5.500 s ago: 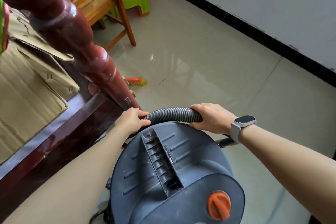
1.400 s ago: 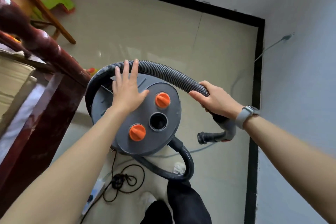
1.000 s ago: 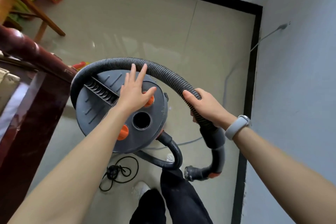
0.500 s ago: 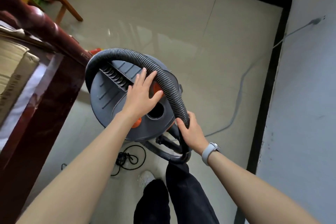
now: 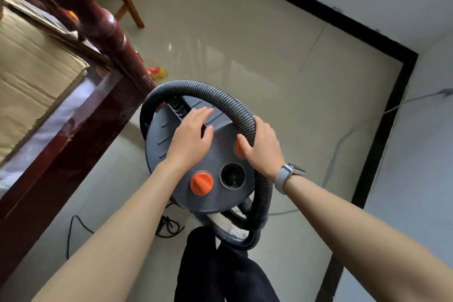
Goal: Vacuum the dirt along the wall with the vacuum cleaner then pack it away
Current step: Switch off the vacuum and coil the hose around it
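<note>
The grey canister vacuum cleaner [image 5: 171,154] stands on the tiled floor, seen from above, with two orange knobs and a round port on its lid. Its ribbed black hose [image 5: 196,87] is looped around the lid's rim and curls down past the front. My left hand [image 5: 192,137] rests flat on the lid with straight fingers. My right hand [image 5: 261,148] lies over the hose at the lid's right side, fingers curled round it, and covers one orange knob. The hose's lower end is partly hidden behind my legs.
A dark red wooden bed frame [image 5: 81,115] with cardboard [image 5: 29,73] on it stands close on the left. A black cord [image 5: 169,225] lies bundled on the floor under the vacuum. A grey cable [image 5: 343,140] runs along the right wall. A wooden chair [image 5: 127,0] stands behind.
My right hand has come up from the hose's lower end by the front to the lid's right side. The hose loop now sits tighter around the lid. My left hand stays pressed on top.
</note>
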`<state>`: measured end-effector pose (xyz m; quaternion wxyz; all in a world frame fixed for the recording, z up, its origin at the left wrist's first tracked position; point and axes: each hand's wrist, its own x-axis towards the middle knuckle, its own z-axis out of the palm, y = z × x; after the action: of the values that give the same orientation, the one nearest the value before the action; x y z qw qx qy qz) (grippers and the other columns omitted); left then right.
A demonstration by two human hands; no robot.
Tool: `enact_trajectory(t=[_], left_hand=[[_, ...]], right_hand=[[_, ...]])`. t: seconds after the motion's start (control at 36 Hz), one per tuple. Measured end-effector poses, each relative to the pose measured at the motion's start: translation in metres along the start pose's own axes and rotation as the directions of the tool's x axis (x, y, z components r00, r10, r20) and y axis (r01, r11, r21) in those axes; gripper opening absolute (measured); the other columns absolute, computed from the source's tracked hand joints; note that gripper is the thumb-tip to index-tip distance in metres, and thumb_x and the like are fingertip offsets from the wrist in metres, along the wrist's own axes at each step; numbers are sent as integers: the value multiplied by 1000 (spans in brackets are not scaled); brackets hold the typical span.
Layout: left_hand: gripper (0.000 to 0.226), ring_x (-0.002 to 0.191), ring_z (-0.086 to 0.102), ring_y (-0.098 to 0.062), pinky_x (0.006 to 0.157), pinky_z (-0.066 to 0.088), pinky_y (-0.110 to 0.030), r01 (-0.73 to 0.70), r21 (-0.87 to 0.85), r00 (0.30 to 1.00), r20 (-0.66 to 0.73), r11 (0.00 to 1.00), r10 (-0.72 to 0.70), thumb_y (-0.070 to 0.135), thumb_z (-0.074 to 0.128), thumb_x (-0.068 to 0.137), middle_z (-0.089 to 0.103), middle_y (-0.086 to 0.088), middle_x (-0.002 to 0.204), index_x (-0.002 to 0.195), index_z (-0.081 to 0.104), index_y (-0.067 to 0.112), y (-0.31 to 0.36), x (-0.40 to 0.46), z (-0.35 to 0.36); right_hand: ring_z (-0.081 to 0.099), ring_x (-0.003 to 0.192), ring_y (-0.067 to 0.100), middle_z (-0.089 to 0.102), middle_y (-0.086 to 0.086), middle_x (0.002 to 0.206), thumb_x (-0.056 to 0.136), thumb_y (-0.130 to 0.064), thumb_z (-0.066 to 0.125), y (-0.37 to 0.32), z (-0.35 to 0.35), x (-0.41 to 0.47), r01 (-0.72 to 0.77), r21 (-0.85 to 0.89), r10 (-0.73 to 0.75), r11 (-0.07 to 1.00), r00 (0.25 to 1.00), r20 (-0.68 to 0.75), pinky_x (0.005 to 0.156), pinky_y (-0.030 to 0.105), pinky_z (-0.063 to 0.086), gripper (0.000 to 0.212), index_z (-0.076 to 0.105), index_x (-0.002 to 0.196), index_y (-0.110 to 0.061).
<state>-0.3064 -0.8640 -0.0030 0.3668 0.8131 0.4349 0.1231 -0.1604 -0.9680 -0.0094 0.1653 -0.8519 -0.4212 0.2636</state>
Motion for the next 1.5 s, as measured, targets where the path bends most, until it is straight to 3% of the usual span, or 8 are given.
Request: enact_trajectory(t=[0.36, 0.5, 0.61, 0.69, 0.83, 1.06, 1.22, 1.5], left_hand=[[52, 143, 23, -29, 117, 14, -34, 157, 110, 985, 50, 982, -163, 6, 46, 95, 29, -16, 153, 146, 35, 6, -103, 85, -55], [77, 140, 26, -26, 116, 20, -38, 292, 49, 926, 236, 955, -295, 52, 56, 80, 37, -8, 149, 145, 37, 15, -151, 116, -59], [44, 107, 53, -14, 80, 39, -5, 461, -156, 833, 416, 873, -365, 38, 70, 84, 57, 3, 109, 120, 51, 23, -169, 125, -53], [39, 102, 50, -9, 71, 37, -6, 442, -170, 843, 415, 881, -343, 30, 64, 90, 55, 6, 106, 124, 45, 25, -174, 120, -48], [53, 134, 37, -12, 100, 23, -14, 422, -155, 858, 386, 893, -338, 24, 52, 98, 40, -2, 148, 147, 34, 17, -185, 107, -55], [61, 129, 48, -20, 102, 33, -25, 407, -75, 899, 211, 910, -385, 45, 62, 88, 55, -5, 138, 144, 43, 26, -181, 92, -44], [53, 130, 46, -21, 107, 31, -27, 532, -280, 847, 191, 799, -497, 32, 58, 94, 52, -10, 135, 142, 45, 16, -173, 83, -30], [41, 106, 60, -29, 89, 47, -36, 603, -80, 785, 235, 793, -573, 46, 53, 93, 68, -8, 108, 116, 63, 14, -170, 88, -14]], right_hand=[[50, 117, 31, 53, 8, 126, 95, -49, 46, -120, 38, 128, 299, -525, -253, 797, 954, 160, 87, 40, 40, 59, 29, 143, -20], [51, 113, 27, 53, 6, 117, 98, -45, 42, -115, 35, 157, 487, -488, -368, 724, 872, 324, 79, 37, 44, 48, 32, 141, -26], [50, 113, 27, 55, 5, 118, 97, -42, 47, -82, 0, 175, 551, -479, -411, 683, 833, 370, 88, 38, 41, 53, 34, 146, -27], [46, 117, 25, 52, 2, 124, 98, -37, 46, -65, -7, 191, 526, -461, -354, 715, 840, 411, 90, 39, 41, 51, 31, 147, -29], [44, 122, 26, 49, 2, 133, 98, -28, 48, -65, 13, 213, 432, -476, -172, 766, 851, 496, 95, 39, 41, 52, 28, 147, -34], [48, 123, 21, 52, 1, 130, 95, -16, 49, -100, 31, 221, 220, -146, -83, 964, 777, 623, 99, 20, 33, 50, 44, 142, -31], [37, 135, 26, 54, -9, 136, 90, -62, 47, -124, 67, 213, 176, -285, -1, 942, 852, 524, 107, 71, 10, 43, 52, 130, -49], [41, 132, 26, 54, -9, 136, 95, -52, 48, -116, 84, 214, 98, -306, 84, 947, 844, 529, 105, 71, 9, 36, 55, 129, -43]])
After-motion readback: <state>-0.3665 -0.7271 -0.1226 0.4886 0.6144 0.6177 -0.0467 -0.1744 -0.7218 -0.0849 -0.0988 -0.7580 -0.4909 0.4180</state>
